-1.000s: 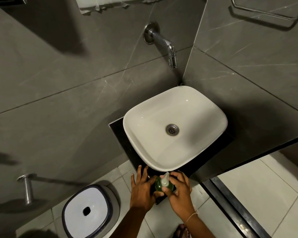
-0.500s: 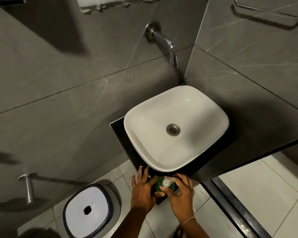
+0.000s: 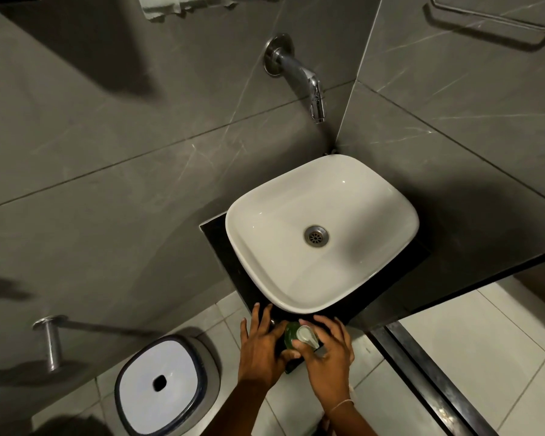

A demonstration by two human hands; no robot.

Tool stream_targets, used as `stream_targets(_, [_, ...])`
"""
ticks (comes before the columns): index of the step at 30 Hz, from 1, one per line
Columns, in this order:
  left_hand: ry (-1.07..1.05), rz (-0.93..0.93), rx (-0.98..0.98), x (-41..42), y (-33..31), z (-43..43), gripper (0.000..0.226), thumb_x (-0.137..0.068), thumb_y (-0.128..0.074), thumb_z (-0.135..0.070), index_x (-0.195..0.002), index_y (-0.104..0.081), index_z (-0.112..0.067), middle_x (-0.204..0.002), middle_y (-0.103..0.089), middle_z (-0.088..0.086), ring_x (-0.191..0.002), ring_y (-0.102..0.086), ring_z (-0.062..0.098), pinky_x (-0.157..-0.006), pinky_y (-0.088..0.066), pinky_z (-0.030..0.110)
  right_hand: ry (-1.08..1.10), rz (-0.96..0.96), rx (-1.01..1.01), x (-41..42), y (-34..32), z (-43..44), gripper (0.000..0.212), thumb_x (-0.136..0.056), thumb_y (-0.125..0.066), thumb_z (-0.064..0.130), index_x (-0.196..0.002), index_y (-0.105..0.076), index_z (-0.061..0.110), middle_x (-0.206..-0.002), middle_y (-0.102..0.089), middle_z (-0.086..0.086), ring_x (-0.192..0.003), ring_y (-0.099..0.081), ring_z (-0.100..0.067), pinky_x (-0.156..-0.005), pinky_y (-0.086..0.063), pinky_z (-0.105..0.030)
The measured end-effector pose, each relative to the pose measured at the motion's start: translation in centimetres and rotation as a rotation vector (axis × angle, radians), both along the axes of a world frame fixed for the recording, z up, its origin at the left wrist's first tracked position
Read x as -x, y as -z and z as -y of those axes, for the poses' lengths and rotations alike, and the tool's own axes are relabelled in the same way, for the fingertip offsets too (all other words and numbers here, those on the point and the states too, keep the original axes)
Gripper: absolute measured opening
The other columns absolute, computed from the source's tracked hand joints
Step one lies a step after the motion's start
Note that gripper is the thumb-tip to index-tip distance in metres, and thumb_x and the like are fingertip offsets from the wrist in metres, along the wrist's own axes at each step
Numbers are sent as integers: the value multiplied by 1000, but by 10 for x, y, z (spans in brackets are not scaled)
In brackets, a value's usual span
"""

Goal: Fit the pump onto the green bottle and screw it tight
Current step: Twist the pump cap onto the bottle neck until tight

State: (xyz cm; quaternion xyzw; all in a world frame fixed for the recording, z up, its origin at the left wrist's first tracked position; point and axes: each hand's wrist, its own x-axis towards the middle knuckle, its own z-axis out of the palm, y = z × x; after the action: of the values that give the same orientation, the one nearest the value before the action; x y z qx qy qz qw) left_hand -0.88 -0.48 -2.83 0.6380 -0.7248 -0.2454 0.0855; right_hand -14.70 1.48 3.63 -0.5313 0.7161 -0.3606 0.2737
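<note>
Seen from above, left to right across the frame. At lower left, a chrome wall peg (image 3: 49,339) jutting from grey marbled tile. Below centre-left, a white square bin lid (image 3: 161,380) with a dark rim and a small black hole, standing on the pale floor tiles (image 3: 472,350). At bottom centre, the left hand (image 3: 260,347), fingers spread and pointing up the frame, thumb and palm pressed to the left flank of the green bottle (image 3: 289,335). Bottle at the near corner of the black worktop (image 3: 216,239), just below the front rim of the white basin (image 3: 323,232). Atop the bottle, the white pump (image 3: 307,336), nozzle angled toward lower right. Closed around the pump from the right, the right hand (image 3: 331,357), thumb at the collar, remaining fingers fanned loosely; a thin band at the wrist. Both hands clamped on the one object, bottle and pump respectively, nearly touching each other. Above, at upper centre, a chrome wall tap (image 3: 302,77) hanging over the basin, steel drain (image 3: 316,236) at its middle. At upper right, a metal towel rail (image 3: 491,22) on the side wall.
</note>
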Motion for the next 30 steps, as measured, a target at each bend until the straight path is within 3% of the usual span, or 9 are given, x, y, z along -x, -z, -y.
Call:
stream_targets(3, [-2, 19, -5, 2, -2, 4, 64, -79, -61, -57, -137, -42, -38, -162, -7, -4, -146, 20, 20, -121, 1, 54, 125, 18, -37, -10, -6, 7, 39, -48, -91, 29, -76, -64, 28, -105, -62, 5, -113, -50, -28, -93, -42, -57])
stream_targets(5, [-5, 6, -7, 2, -2, 3, 63, -80, -62, -53, -138, -41, -38, -163, -7, -3, -145, 20, 19, -121, 2, 53, 171, 33, -74, -15, -7, 9, 46, -46, -92, 32, -74, -57, 26, -103, -60, 3, -109, -50, -27, -91, -42, -57])
stream_targets(8, [-4, -12, 2, 1, -2, 1, 58, -81, -59, -52, -135, -44, -38, -162, -8, -2, -144, 22, 18, -120, 3, 53, 127, 39, -54, -11, -3, 2, 48, -49, -89, 38, -87, -60, 35, -110, -58, 8, -115, -47, -22, -96, -42, -53])
stream_targets(12, [1, -19, 6, 1, -3, 1, 62, -79, -60, -60, -135, -43, -39, -162, -7, -3, -147, 17, 22, -119, 4, 53, 17, 11, 1, -2, 0, -1, 61, -61, -84, 17, -100, -59, 56, -122, -56, 18, -131, -38, -23, -108, -30, -58])
stream_targets(15, [-6, -11, -4, 1, -2, 1, 62, -80, -61, -55, -137, -43, -36, -163, -7, -3, -146, 19, 21, -121, 3, 53, 116, 23, -29, -6, -1, 4, 37, -52, -89, 27, -80, -66, 37, -110, -61, 11, -121, -46, -24, -100, -37, -58])
stream_targets(18, [-15, -13, -2, 1, -2, 1, 55, -81, -61, -46, -134, -48, -36, -163, -8, -3, -144, 22, 17, -121, 3, 52, 170, 23, -119, -14, -1, 6, 44, -48, -88, 43, -77, -59, 27, -100, -57, 6, -111, -48, -23, -95, -38, -55])
stream_targets(23, [-7, -3, 6, 1, -4, 1, 53, -80, -60, -46, -131, -49, -36, -162, -10, -1, -145, 19, 18, -120, 0, 54, 91, 1, -22, -10, 4, -2, 45, -54, -73, 61, -95, -57, 50, -112, -56, 16, -121, -43, -17, -102, -34, -49])
stream_targets(26, [-3, -2, 3, 2, -5, 1, 57, -80, -61, -52, -133, -46, -39, -162, -8, -3, -148, 16, 22, -120, 2, 54, 63, 6, 14, -7, 1, -2, 34, -61, -71, 52, -92, -58, 61, -117, -57, 19, -128, -40, -18, -107, -30, -49])
stream_targets(30, [-22, -15, 4, 3, -5, 0, 55, -81, -64, -43, -133, -48, -37, -162, -9, -2, -144, 20, 18, -121, 2, 52, 219, 13, -100, -19, -5, 7, 46, -44, -86, 48, -74, -56, 31, -101, -57, 6, -112, -47, -24, -96, -34, -50])
